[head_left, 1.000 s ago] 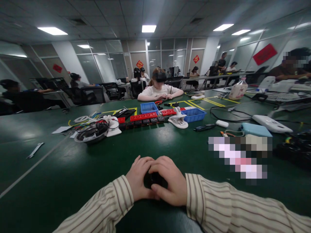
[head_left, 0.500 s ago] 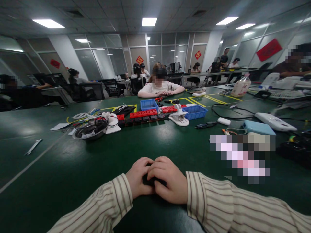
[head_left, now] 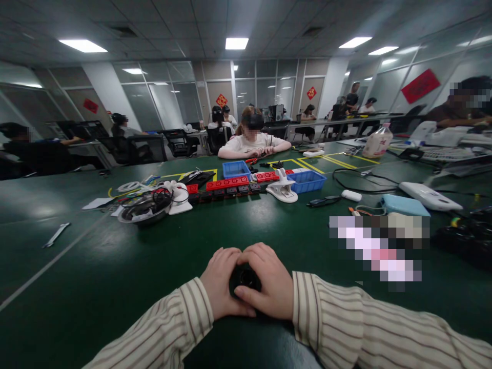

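Low over the near part of the green table, my left hand [head_left: 220, 281] and my right hand [head_left: 274, 282] curl around a small black round object [head_left: 247, 278]. A dark ring with a glossy centre shows on its top; its sides are mostly covered by my fingers, and its exact kind is not clear. Both hands are closed on it, the left from one side and the right from the other. The fingertips meet at the far side, and my right thumb lies along the near edge of the ring.
Ahead lie a metal bowl [head_left: 142, 218] of cables, red and black power strips [head_left: 226, 187], a white clip stand [head_left: 283, 190] and blue bins [head_left: 307, 182]. A wrench [head_left: 56, 235] is at left; a light-blue box [head_left: 405, 205] is at right. A person [head_left: 253, 141] sits opposite.
My fingers have shifted around the black object, my right thumb moving toward the left. More of its round top now shows between the hands. The camera view has tilted slightly.
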The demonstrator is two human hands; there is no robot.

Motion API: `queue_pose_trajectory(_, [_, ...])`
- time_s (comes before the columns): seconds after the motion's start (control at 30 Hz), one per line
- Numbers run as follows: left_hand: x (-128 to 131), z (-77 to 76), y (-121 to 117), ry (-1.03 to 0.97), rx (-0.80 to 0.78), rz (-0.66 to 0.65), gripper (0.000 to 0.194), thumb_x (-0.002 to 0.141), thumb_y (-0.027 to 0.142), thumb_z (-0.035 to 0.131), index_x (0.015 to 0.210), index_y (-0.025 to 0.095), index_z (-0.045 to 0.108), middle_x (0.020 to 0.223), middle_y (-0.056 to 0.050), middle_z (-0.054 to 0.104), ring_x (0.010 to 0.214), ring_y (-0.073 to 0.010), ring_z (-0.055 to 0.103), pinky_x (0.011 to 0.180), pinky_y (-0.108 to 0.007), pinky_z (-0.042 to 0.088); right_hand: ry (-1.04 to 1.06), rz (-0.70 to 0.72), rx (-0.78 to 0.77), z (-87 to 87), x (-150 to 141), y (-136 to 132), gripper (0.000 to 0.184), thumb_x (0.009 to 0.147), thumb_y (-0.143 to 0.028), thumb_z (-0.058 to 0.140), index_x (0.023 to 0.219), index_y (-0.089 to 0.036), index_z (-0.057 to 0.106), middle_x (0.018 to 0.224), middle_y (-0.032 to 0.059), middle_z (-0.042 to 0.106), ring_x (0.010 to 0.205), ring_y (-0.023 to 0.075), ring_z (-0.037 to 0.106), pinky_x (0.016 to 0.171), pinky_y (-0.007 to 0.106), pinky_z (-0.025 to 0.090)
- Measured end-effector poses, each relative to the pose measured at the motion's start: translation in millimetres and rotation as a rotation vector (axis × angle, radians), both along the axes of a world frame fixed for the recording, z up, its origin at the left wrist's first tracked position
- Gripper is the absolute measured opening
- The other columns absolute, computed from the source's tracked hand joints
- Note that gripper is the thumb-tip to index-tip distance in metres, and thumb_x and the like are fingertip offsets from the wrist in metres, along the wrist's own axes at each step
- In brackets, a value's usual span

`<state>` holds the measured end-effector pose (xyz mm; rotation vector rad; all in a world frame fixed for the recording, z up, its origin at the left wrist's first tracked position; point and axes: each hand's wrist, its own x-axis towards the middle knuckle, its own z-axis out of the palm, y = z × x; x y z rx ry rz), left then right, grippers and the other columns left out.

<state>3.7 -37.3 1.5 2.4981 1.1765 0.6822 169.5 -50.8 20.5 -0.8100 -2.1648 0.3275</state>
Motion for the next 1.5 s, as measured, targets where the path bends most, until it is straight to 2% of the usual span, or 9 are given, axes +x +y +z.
queue_pose_trajectory(0.1, [3, -1.3, -3, 0.027, 0.017, 0.062, 0.061, 0.043, 0.051, 0.072, 0.091, 0.018, 0.053, 0.091, -0.005, 0.053, 0.091, -0.0269, 0.051, 0.097, -0.054, 0.026, -0.108, -0.098, -0.048, -3.0, -2, 0, 0.033, 0.072, -0.048, 0.054, 0.082, -0.016, 0.049, 0.081, 0.0051, 0.05, 0.078, 0.019, 0.043, 0.071, 0.035, 0.036])
queue_pose_trajectory(0.23, [4, -1.7, -1, 0.023, 0.01, 0.048, 0.033, 0.052, 0.031, 0.066, 0.081, 0.02, 0.056, 0.085, -0.002, 0.053, 0.086, -0.0226, 0.051, 0.096, -0.048, 0.028, -0.138, -0.115, -0.085, -1.6, -3, -1, 0.021, 0.072, -0.035, 0.056, 0.079, -0.017, 0.048, 0.081, 0.0041, 0.049, 0.078, 0.0182, 0.042, 0.072, 0.034, 0.036])
queue_pose_trajectory(0.5, [-5, 2.2, 11, 0.024, -0.06, -0.185, 0.016, 0.054, 0.025, 0.066, 0.067, 0.019, 0.059, 0.093, -0.002, 0.053, 0.091, -0.0217, 0.049, 0.084, -0.035, 0.04, -0.025, 0.229, -0.01, 3.1, 0, 1, 0.015, 0.062, -0.013, 0.039, 0.07, -0.019, 0.051, 0.074, 0.003, 0.058, 0.078, 0.0177, 0.047, 0.074, 0.034, 0.037])
queue_pose_trajectory(0.6, [-5, 1.0, 11, 0.021, -0.048, -0.193, 0.021, 0.056, 0.026, 0.066, 0.075, 0.021, 0.061, 0.092, -0.002, 0.053, 0.091, -0.0223, 0.049, 0.083, -0.037, 0.039, 0.011, 0.324, 0.034, 3.4, 0, 1, 0.018, 0.062, -0.011, 0.037, 0.07, -0.019, 0.052, 0.072, 0.0018, 0.061, 0.08, 0.017, 0.049, 0.077, 0.034, 0.037])
queue_pose_trajectory(0.7, [-4, 0.2, 9, 0.004, -0.051, -0.162, 0.043, 0.053, 0.029, 0.069, 0.094, 0.021, 0.059, 0.098, -0.005, 0.052, 0.095, -0.0247, 0.048, 0.087, -0.042, 0.038, 0.056, 0.311, 0.036, 3.7, 1, 0, 0.027, 0.066, -0.015, 0.039, 0.088, -0.018, 0.053, 0.087, 0.0046, 0.061, 0.089, 0.0188, 0.049, 0.082, 0.037, 0.037])
queue_pose_trajectory(0.87, [-2, -0.8, 3, 0.003, -0.006, -0.037, 0.084, 0.041, 0.05, 0.075, 0.113, 0.019, 0.046, 0.113, -0.01, 0.045, 0.106, -0.0307, 0.042, 0.099, -0.056, 0.02, 0.053, 0.027, -0.049, 1.2, 0, 0, 0.029, 0.073, -0.035, 0.05, 0.094, -0.015, 0.05, 0.092, 0.0084, 0.055, 0.086, 0.0211, 0.046, 0.078, 0.039, 0.037])
queue_pose_trajectory(1.03, [1, 0.0, -1, 0.072, 0.017, 0.038, 0.055, 0.046, 0.05, 0.072, 0.087, 0.017, 0.055, 0.091, -0.005, 0.05, 0.092, -0.0256, 0.049, 0.099, -0.056, 0.019, -0.102, -0.072, -0.072, -1.9, -1, 1, 0.022, 0.07, -0.036, 0.058, 0.077, -0.016, 0.051, 0.078, 0.0035, 0.052, 0.076, 0.0176, 0.044, 0.071, 0.034, 0.036])
queue_pose_trajectory(1.33, [-6, 4.2, 9, 0.018, -0.06, -0.177, 0.022, 0.054, 0.03, 0.069, 0.072, 0.019, 0.06, 0.095, -0.003, 0.049, 0.092, -0.0222, 0.047, 0.083, -0.035, 0.041, 0.008, 0.213, -0.031, 2.4, 0, 2, 0.016, 0.064, -0.012, 0.043, 0.072, -0.018, 0.055, 0.075, 0.002, 0.061, 0.082, 0.016, 0.05, 0.078, 0.033, 0.036])
queue_pose_trajectory(1.5, [-7, -1.0, 12, 0.007, -0.05, -0.183, 0.039, 0.049, 0.032, 0.071, 0.085, 0.02, 0.06, 0.093, -0.003, 0.051, 0.09, -0.0229, 0.049, 0.082, -0.037, 0.041, 0.059, 0.356, 0.059, 2.1, 0, 3, 0.015, 0.064, -0.01, 0.039, 0.058, -0.019, 0.05, 0.069, -0.0024, 0.066, 0.089, 0.014, 0.055, 0.093, 0.036, 0.028])
